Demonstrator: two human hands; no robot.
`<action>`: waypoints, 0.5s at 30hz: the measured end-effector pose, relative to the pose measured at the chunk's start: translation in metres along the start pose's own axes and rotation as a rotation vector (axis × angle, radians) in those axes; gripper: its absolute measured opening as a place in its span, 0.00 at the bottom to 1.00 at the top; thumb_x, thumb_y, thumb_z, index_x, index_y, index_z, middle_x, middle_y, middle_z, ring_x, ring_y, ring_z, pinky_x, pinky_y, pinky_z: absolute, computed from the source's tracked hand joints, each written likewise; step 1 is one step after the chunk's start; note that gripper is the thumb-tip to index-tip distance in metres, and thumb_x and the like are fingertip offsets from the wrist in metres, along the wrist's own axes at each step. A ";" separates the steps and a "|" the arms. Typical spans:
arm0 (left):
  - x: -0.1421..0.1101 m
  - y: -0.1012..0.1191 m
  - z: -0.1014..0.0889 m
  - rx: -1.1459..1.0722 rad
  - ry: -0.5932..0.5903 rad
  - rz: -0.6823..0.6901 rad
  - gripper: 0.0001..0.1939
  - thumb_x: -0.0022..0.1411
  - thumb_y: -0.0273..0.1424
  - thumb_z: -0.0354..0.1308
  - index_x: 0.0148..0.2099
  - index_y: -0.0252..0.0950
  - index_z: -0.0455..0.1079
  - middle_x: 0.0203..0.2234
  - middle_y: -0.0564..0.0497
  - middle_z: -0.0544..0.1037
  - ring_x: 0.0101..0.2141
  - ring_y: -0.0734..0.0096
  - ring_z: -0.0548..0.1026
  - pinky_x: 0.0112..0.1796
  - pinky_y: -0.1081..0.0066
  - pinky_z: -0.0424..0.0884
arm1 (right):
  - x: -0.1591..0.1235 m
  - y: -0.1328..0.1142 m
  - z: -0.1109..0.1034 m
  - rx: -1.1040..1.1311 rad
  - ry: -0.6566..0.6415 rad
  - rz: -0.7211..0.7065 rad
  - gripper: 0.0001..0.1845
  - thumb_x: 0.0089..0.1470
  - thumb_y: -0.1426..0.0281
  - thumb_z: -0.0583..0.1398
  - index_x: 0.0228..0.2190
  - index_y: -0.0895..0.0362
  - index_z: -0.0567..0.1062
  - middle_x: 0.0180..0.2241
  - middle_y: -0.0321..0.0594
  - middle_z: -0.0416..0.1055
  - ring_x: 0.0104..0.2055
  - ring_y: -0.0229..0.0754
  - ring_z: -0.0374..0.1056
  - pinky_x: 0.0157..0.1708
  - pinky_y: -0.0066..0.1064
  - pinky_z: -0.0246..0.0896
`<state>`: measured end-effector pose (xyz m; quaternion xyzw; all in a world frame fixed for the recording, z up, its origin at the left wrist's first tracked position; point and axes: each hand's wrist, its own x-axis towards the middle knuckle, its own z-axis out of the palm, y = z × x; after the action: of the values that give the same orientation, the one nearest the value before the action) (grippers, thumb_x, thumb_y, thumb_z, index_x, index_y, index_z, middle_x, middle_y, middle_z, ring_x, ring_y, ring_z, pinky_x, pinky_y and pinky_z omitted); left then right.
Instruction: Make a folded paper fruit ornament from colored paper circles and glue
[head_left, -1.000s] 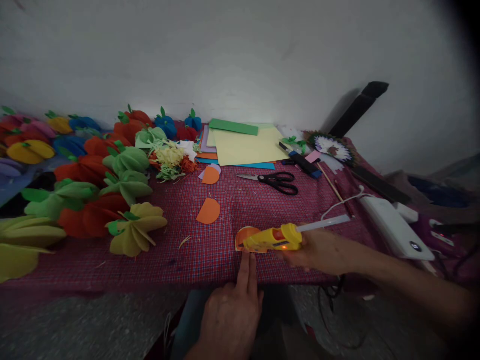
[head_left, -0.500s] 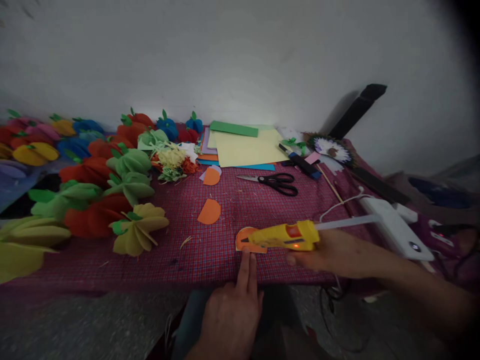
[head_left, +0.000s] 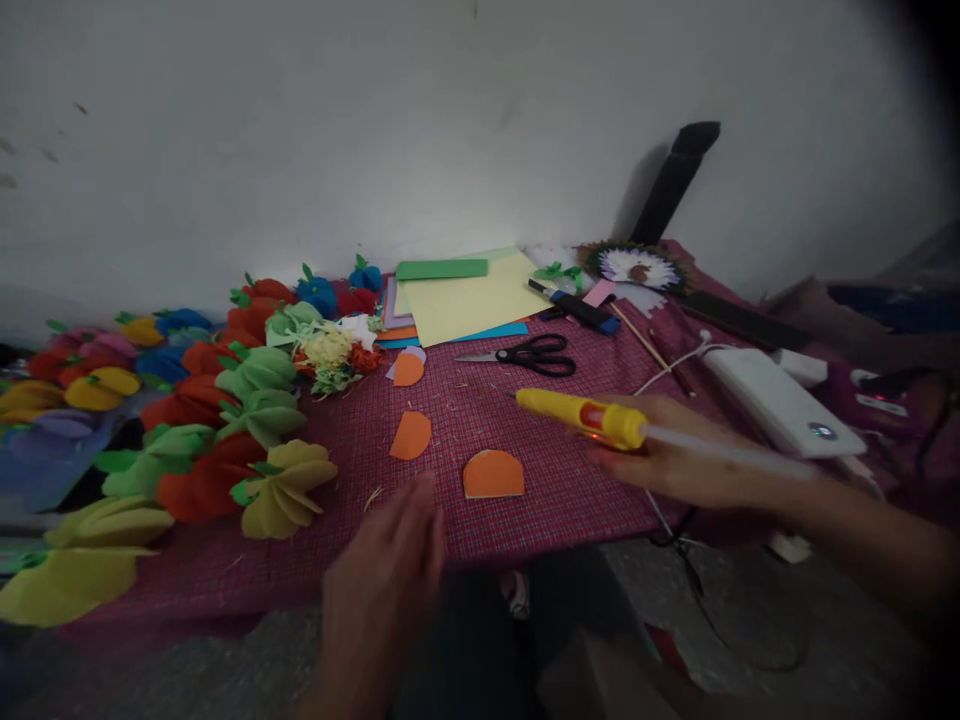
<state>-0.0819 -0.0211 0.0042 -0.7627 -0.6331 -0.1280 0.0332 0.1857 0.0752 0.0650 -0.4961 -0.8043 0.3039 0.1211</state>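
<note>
Yellow glue gun [head_left: 559, 408] | points left | orange rounded cutout [head_left: 493, 475] | flat, nearby (pale edged)

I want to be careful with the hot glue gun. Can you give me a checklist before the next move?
1. Yellow glue gun in the right hand: ok.
2. Nozzle away from the left hand: ok, they are well apart.
3. Front orange piece held down by a finger: not ok, neither hand touches it.
4. Scissors set down: ok, they lie on the tablecloth.
5. Glue on the front orange piece: cannot tell, none shows clearly.
</note>
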 end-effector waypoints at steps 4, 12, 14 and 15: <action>0.046 -0.021 -0.012 0.095 0.064 -0.028 0.23 0.61 0.33 0.47 0.57 0.32 0.58 0.52 0.42 0.68 0.48 0.58 0.69 0.48 0.62 0.65 | 0.009 0.025 0.021 -0.323 0.111 -0.146 0.11 0.50 0.68 0.56 0.37 0.60 0.69 0.32 0.44 0.68 0.32 0.43 0.65 0.32 0.31 0.59; 0.093 -0.044 0.011 0.195 -0.134 -0.080 0.26 0.59 0.34 0.46 0.58 0.28 0.55 0.49 0.37 0.70 0.47 0.54 0.67 0.46 0.60 0.63 | 0.017 0.056 0.056 -0.607 0.236 -0.125 0.23 0.52 0.73 0.54 0.50 0.69 0.62 0.40 0.53 0.68 0.39 0.48 0.65 0.40 0.37 0.62; 0.101 -0.048 0.013 0.186 -0.166 -0.103 0.28 0.59 0.37 0.47 0.59 0.30 0.54 0.47 0.37 0.70 0.47 0.54 0.67 0.45 0.60 0.62 | 0.014 0.053 0.051 -0.586 0.215 -0.161 0.27 0.52 0.69 0.56 0.51 0.69 0.62 0.43 0.55 0.67 0.41 0.50 0.65 0.42 0.39 0.62; 0.106 -0.049 0.013 0.171 -0.189 -0.126 0.28 0.58 0.37 0.48 0.59 0.31 0.54 0.47 0.38 0.71 0.47 0.54 0.68 0.45 0.60 0.62 | 0.011 0.051 0.048 -0.572 0.206 -0.178 0.28 0.51 0.67 0.56 0.51 0.69 0.61 0.44 0.55 0.66 0.42 0.50 0.64 0.43 0.39 0.61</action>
<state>-0.1100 0.0925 0.0116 -0.7245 -0.6886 -0.0029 0.0302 0.1939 0.0841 -0.0050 -0.4657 -0.8810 0.0017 0.0836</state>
